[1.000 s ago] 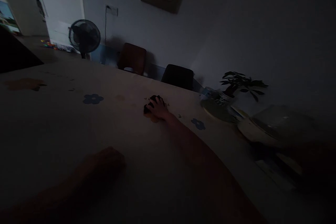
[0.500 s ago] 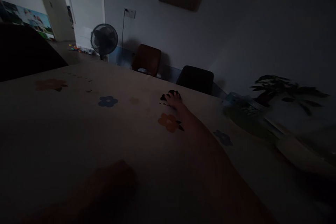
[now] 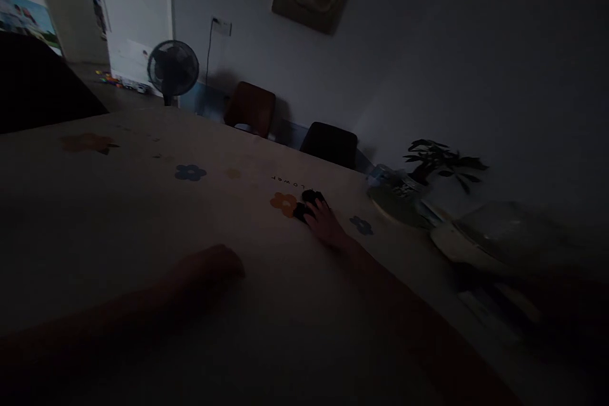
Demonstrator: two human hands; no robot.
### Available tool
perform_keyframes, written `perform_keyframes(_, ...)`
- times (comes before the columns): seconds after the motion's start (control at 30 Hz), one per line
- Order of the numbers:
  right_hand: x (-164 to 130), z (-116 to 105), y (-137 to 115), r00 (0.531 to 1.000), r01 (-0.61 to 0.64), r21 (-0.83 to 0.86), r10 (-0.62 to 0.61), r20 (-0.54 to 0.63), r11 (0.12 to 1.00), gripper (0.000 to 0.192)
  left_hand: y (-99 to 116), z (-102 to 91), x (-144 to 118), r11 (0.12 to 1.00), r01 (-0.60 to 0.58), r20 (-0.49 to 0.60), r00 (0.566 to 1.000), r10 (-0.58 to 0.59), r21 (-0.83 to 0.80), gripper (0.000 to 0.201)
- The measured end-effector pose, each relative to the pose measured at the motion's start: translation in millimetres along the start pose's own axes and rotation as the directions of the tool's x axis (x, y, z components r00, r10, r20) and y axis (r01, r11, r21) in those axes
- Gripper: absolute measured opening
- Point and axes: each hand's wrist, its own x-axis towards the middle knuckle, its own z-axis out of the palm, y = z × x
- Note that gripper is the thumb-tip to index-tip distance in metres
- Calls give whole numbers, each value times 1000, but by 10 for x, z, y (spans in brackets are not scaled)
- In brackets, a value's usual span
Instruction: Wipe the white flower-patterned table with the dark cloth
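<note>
Dim light covers the whole scene. My right hand [image 3: 324,221] reaches across the patterned tablecloth [image 3: 247,222], its fingers over a small black cloth-like piece [image 3: 313,196] that lies flat beside a printed orange flower. Parts of the black piece stick out past the fingertips; its exact kind is hard to make out. My left hand [image 3: 216,264] rests low over the near part of the table, its fingers appearing curled in, with no object visible in it. Shadow hides most detail of that hand.
A potted plant [image 3: 440,162], a green tray-like item [image 3: 397,206] and a covered pale pan or bowl [image 3: 476,238] stand along the right side. Beyond the table are a brown chair [image 3: 250,104], a black chair [image 3: 330,143] and a fan [image 3: 172,68].
My right hand has drawn the black cloth-like piece nearer, from over the printed letters to beside the orange flower. My left hand shows more fully and higher in view. The view has shifted.
</note>
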Motion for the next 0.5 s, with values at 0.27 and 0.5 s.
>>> perform_keyframes(0.27,-1681,370,-58,962,230,78,-215,-166,970,58,-48,37,79,994,29,-29,999,-26,104,23)
perform_keyframes(0.5,-2057,355,-370,897,427,33,-418,-145,904,66,102,5,139,960,-68,26,998,63,271,22)
